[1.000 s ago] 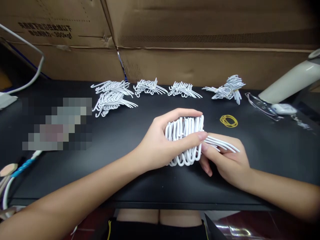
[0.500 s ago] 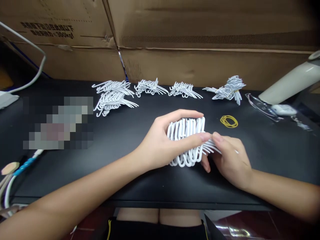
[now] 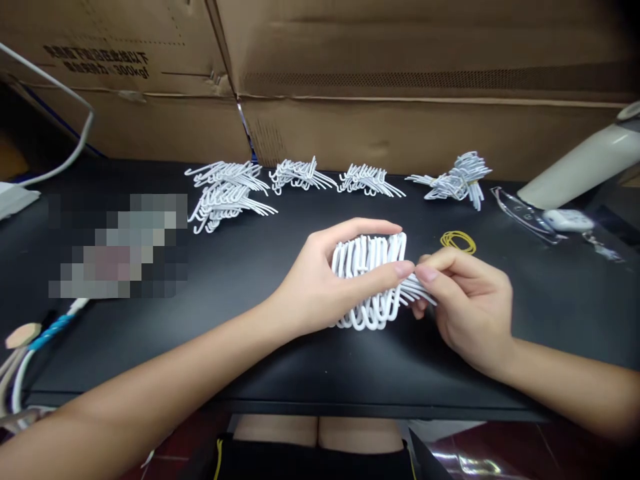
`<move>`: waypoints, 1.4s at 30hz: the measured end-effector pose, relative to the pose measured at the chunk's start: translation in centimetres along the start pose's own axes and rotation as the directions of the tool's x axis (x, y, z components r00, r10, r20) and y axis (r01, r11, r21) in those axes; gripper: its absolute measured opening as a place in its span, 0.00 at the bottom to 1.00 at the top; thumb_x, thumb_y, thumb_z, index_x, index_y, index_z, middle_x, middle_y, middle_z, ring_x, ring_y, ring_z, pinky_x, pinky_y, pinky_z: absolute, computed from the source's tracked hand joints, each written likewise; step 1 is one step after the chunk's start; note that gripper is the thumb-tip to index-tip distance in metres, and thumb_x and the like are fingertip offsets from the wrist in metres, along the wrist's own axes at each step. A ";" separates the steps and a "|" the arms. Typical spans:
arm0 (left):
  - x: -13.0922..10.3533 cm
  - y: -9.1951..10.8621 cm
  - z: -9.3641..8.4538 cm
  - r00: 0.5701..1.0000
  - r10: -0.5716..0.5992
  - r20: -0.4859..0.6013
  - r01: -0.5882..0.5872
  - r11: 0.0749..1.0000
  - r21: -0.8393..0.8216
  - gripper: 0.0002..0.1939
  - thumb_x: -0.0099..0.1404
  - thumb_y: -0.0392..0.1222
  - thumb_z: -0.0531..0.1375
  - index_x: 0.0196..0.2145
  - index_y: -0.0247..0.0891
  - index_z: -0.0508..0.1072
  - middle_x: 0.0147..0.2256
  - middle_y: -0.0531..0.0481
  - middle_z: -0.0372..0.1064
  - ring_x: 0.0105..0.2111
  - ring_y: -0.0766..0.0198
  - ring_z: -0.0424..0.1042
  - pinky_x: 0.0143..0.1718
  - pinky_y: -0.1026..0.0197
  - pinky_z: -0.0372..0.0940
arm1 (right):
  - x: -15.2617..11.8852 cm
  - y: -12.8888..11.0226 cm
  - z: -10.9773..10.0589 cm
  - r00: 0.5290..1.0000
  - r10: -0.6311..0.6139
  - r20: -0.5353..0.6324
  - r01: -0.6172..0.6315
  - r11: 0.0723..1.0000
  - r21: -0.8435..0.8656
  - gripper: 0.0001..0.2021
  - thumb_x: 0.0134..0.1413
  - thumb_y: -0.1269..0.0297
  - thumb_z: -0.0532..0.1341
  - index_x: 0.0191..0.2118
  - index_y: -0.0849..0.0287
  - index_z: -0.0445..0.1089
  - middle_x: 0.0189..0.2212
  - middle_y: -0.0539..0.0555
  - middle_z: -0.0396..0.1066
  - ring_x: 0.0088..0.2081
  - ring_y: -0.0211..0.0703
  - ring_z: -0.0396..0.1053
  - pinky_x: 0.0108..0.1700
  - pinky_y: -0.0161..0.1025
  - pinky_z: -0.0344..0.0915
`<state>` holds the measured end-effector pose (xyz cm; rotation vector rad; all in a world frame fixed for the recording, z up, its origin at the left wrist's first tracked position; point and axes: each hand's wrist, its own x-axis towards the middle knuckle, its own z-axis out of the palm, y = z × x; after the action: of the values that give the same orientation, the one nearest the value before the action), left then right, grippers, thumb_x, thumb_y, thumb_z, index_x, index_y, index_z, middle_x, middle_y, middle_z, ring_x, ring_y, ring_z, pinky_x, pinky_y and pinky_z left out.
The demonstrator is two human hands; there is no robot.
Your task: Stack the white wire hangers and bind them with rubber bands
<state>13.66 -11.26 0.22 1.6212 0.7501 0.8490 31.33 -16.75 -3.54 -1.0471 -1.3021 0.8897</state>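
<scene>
My left hand is wrapped round a bundle of white wire hooks, its thumb across the front and its fingers over the top. The curved ends stand side by side, and the straight ends fan out to the right. At that right side my right hand pinches the straight ends between thumb and fingers. Just behind the right hand lie several yellow rubber bands, partly covered by it. The bundle is held a little above the black table or rests on it; I cannot tell which.
Along the back lie more piles of white hooks and a tangled bundle. Cardboard boxes stand behind. At right are a pale cylinder, glasses and a key fob; cables lie left.
The right hand has shifted up slightly, its fingers now curled more and overlapping the rubber bands. The bundle has moved slightly left in the left hand.
</scene>
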 end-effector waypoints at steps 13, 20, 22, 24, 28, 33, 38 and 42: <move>-0.5 0.6 -0.2 0.973 0.199 -0.116 -0.174 0.966 0.193 0.19 0.55 0.46 0.67 0.45 0.39 0.75 0.42 0.49 0.75 0.42 0.57 0.73 0.45 0.59 0.68 | 1.1 0.3 0.3 0.995 -0.090 -0.030 0.087 0.993 -0.084 0.08 0.60 0.63 0.59 0.29 0.57 0.69 0.37 0.54 0.68 0.39 0.42 0.67 0.40 0.39 0.65; -0.5 0.1 -0.2 0.980 0.178 -0.085 -0.158 0.967 0.200 0.21 0.55 0.47 0.67 0.46 0.40 0.75 0.42 0.48 0.75 0.42 0.58 0.73 0.45 0.59 0.67 | 1.0 -0.5 0.5 0.997 -0.031 0.072 0.038 0.995 -0.097 0.06 0.55 0.59 0.63 0.32 0.54 0.70 0.33 0.55 0.70 0.33 0.43 0.69 0.32 0.39 0.68; -0.4 0.2 -0.2 0.981 0.175 -0.090 -0.154 0.967 0.202 0.21 0.55 0.47 0.67 0.46 0.39 0.74 0.42 0.48 0.74 0.42 0.58 0.73 0.45 0.59 0.67 | 0.9 -0.6 0.5 0.997 -0.035 0.063 0.042 0.993 -0.107 0.06 0.55 0.59 0.63 0.31 0.55 0.70 0.32 0.55 0.70 0.33 0.42 0.68 0.32 0.39 0.68; -0.4 0.2 -0.2 0.980 0.178 -0.092 -0.157 0.966 0.205 0.21 0.55 0.48 0.67 0.46 0.39 0.74 0.42 0.48 0.74 0.42 0.57 0.73 0.45 0.59 0.67 | 0.9 -0.7 0.5 0.997 -0.055 0.046 0.060 0.992 -0.111 0.06 0.55 0.60 0.63 0.31 0.55 0.70 0.31 0.54 0.70 0.33 0.42 0.69 0.32 0.39 0.68; -0.3 0.2 -0.3 0.979 0.180 -0.095 -0.156 0.964 0.213 0.21 0.55 0.48 0.66 0.46 0.40 0.74 0.42 0.49 0.74 0.42 0.57 0.73 0.45 0.58 0.67 | 0.8 -0.6 0.5 0.995 -0.098 0.028 0.100 0.988 -0.117 0.05 0.57 0.62 0.62 0.31 0.55 0.70 0.32 0.54 0.70 0.36 0.43 0.69 0.34 0.39 0.69; -0.4 0.1 -0.2 0.980 0.177 -0.094 -0.154 0.965 0.213 0.22 0.55 0.49 0.67 0.46 0.40 0.74 0.42 0.48 0.74 0.42 0.57 0.73 0.44 0.59 0.67 | 0.8 -0.8 0.6 0.995 -0.103 0.014 0.104 0.983 -0.153 0.03 0.56 0.64 0.62 0.32 0.54 0.71 0.33 0.55 0.70 0.37 0.45 0.69 0.35 0.40 0.69; -0.4 0.0 -0.2 0.976 0.195 -0.094 -0.171 0.961 0.218 0.22 0.55 0.48 0.67 0.46 0.40 0.74 0.42 0.48 0.74 0.43 0.57 0.72 0.45 0.59 0.67 | 0.8 -1.0 0.5 0.989 -0.148 0.021 0.149 0.970 -0.190 0.04 0.56 0.64 0.63 0.31 0.55 0.71 0.31 0.55 0.70 0.35 0.44 0.70 0.35 0.40 0.70; -0.3 0.0 -0.3 0.977 0.193 -0.087 -0.170 0.960 0.220 0.21 0.56 0.48 0.66 0.46 0.38 0.74 0.42 0.48 0.74 0.42 0.58 0.73 0.45 0.60 0.66 | 1.0 -0.8 0.2 0.981 -0.186 0.051 0.193 0.951 -0.243 0.04 0.55 0.63 0.64 0.31 0.56 0.72 0.31 0.55 0.71 0.35 0.44 0.70 0.34 0.39 0.70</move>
<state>13.26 -11.42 0.22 1.8676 0.7976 1.0233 31.16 -15.99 -2.46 -1.0818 -1.5377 0.6088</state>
